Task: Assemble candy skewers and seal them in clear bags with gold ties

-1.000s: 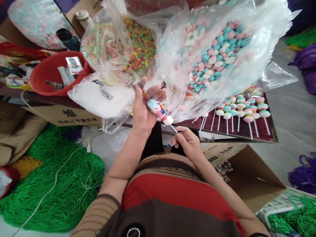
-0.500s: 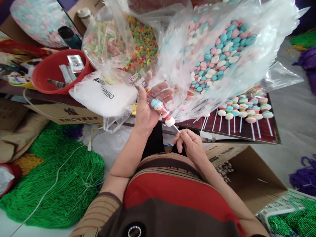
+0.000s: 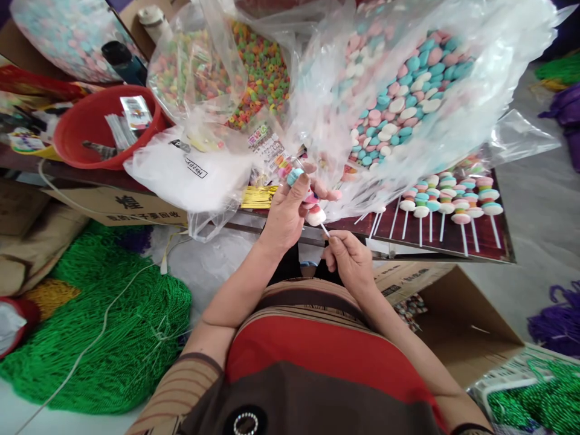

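Observation:
Pink, white and blue candies are threaded on a white stick as a candy skewer (image 3: 316,215), held between my two hands. The fingers and thumb of my left hand (image 3: 290,208) wrap round its upper part, and a blue candy shows above the thumb. Lower down, my right hand (image 3: 348,257) pinches the bare stick between thumb and fingers. A printed clear packet (image 3: 267,145) lies just beyond the left hand. Beside that hand sits a bundle of gold twist ties (image 3: 258,197). My left fingers partly hide the candies.
Finished-looking candy skewers (image 3: 446,196) lie in a row at the table's right. Behind are a bag of pink, blue and white candies (image 3: 399,109) and a bag of ring candies (image 3: 258,72). At left stand a red basin (image 3: 109,163) and a white plastic bag (image 3: 190,175). An open carton (image 3: 466,326) sits below right.
My left hand has turned and closed its fingers round the candies, where before it lay open, palm up, beside them. My right hand keeps its pinch on the stick.

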`<state>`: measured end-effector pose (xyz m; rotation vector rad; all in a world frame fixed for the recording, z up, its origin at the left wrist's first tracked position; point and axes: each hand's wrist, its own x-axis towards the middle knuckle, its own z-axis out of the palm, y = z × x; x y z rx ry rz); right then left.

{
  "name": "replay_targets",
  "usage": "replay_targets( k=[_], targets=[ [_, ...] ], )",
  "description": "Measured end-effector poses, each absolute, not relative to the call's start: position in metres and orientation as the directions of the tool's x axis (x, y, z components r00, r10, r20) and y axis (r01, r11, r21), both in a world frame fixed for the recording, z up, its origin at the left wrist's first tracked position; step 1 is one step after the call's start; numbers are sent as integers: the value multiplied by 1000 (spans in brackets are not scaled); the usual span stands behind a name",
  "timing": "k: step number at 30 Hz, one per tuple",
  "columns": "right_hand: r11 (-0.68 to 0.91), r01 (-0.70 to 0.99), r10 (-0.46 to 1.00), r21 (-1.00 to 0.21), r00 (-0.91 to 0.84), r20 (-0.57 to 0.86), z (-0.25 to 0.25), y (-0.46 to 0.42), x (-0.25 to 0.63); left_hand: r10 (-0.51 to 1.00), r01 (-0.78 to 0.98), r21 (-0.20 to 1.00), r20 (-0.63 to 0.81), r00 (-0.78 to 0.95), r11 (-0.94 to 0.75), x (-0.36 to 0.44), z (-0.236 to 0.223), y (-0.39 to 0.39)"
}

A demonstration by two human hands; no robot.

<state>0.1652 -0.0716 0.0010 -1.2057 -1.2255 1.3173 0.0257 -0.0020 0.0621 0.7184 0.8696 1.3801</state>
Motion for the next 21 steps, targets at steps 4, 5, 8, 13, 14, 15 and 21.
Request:
replay_targets(
  k=[4, 5, 8, 13, 14, 15, 21],
  targets=[
    [-218, -291, 953, -932, -271, -138, 4, -69, 165, 997, -513, 855, -58, 60, 81, 21, 60, -7],
    [-250, -332, 943, -910, -297, -150, 5, -69, 166, 996, -530, 845, -27, 91, 71, 18, 62, -7],
    [-315, -374, 923, -872, -333, -190, 5, -68, 168, 982, -640, 768, 117, 149, 6, 6, 70, -5],
    [-317, -364, 905, -876, -393, -164, 0, -69, 172, 982, -671, 731, 187, 26, -122, -8, 80, 7],
    [-303, -363, 909, -881, -388, -153, -2, -69, 173, 985, -644, 754, 174, 4, -131, -9, 80, 9],
    [-290, -361, 915, -886, -376, -147, -3, -69, 174, 989, -614, 779, 147, -22, -129, -9, 80, 12],
    [-280, -329, 932, -902, -320, -173, -11, -70, 179, 963, -604, 788, -61, -264, -116, -12, 75, 24]
  ],
)
